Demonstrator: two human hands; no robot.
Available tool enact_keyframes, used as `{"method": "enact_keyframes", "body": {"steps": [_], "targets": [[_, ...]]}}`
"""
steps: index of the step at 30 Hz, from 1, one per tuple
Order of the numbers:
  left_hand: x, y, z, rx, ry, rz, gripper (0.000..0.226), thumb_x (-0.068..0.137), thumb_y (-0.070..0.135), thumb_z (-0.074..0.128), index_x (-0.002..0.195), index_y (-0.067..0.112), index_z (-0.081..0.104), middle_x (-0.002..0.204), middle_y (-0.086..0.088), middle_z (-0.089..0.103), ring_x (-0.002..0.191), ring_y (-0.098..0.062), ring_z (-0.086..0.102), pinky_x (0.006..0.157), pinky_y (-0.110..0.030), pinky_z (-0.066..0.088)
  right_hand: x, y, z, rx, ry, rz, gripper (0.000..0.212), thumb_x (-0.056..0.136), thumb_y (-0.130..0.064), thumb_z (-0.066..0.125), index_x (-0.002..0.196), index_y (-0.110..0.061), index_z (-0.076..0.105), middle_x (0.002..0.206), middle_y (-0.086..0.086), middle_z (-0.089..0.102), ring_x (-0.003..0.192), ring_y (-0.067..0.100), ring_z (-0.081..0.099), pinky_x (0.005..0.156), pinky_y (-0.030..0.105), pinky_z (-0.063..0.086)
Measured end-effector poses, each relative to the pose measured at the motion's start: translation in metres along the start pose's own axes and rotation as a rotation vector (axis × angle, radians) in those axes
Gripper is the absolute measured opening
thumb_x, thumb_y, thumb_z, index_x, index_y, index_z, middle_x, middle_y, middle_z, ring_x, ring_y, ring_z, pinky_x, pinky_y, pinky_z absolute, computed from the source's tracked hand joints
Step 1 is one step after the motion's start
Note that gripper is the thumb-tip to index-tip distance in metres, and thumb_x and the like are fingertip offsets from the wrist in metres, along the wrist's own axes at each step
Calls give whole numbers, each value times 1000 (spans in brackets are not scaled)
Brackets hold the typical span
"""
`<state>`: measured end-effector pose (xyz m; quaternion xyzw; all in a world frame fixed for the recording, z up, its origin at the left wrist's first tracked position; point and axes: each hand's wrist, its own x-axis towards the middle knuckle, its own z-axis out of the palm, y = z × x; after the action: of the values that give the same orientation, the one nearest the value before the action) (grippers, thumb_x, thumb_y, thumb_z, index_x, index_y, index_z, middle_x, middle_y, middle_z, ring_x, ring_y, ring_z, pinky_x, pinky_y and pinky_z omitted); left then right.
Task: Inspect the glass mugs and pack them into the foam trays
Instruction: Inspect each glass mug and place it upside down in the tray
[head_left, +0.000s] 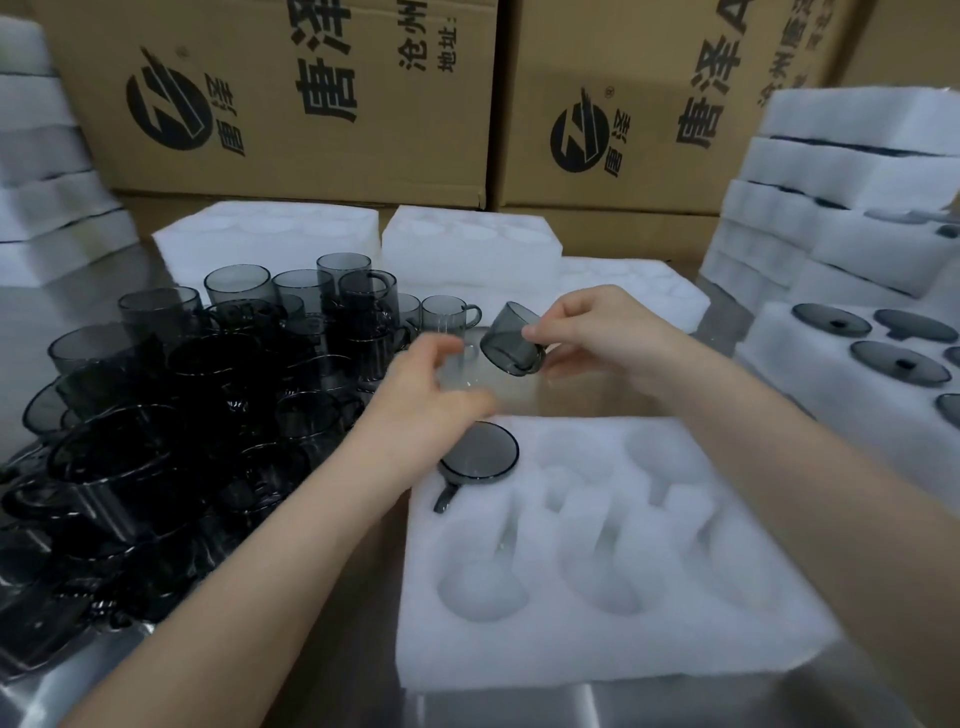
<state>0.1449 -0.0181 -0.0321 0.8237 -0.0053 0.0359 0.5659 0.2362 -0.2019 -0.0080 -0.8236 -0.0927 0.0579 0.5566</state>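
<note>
White moulded foam tray (597, 649) at near edge of steel counter (519, 712), smoky grey glass mug (480, 452) upside down in far-left pocket. Above far edge, right hand (597, 332) pinching tilted grey mug (511, 338); left hand (431, 384) loosely spread, empty. Crowd of loose mugs (208, 389) at left; brown cardboard cartons (311, 104) behind.

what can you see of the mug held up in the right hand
The mug is small, of smoky grey see-through glass, with a straight round wall. It is in the air above the table, beyond the foam tray, and tilted, with one round end facing down and toward the camera. Whether that end is mouth or base is unclear. Only the grip of the right hand touches it, a fingertip on its wall. The handle is mostly hidden there. The left hand is near but apart.
</note>
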Motion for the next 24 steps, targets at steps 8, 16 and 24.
{"method": "enact_keyframes", "body": {"steps": [8,16,24], "targets": [[37,20,30,69,-15,207,80,68,21,84,135,17,40,130,-6,49,118,-21,54,102,-40,45,-23,6,13,329,-119,-130,41,80,-13,76,116,-20,60,74,2,66,64,12,66,60,23,54],[39,11,29,-25,20,207,46,73,7,77,112,15,55,105,-2,65,101,-23,64,93,-45,51,-22,11,22,214,-79,-162,47,74,-25,80,109,-7,54,88,1,67,67,18,68,58,31,57],[37,12,28,76,21,210,51,61,-3,80,101,11,52,90,5,60,92,-24,62,75,-42,56,-20,6,34,177,49,-105,38,78,-36,80,84,-13,50,76,4,69,52,20,67,49,31,55]]}}
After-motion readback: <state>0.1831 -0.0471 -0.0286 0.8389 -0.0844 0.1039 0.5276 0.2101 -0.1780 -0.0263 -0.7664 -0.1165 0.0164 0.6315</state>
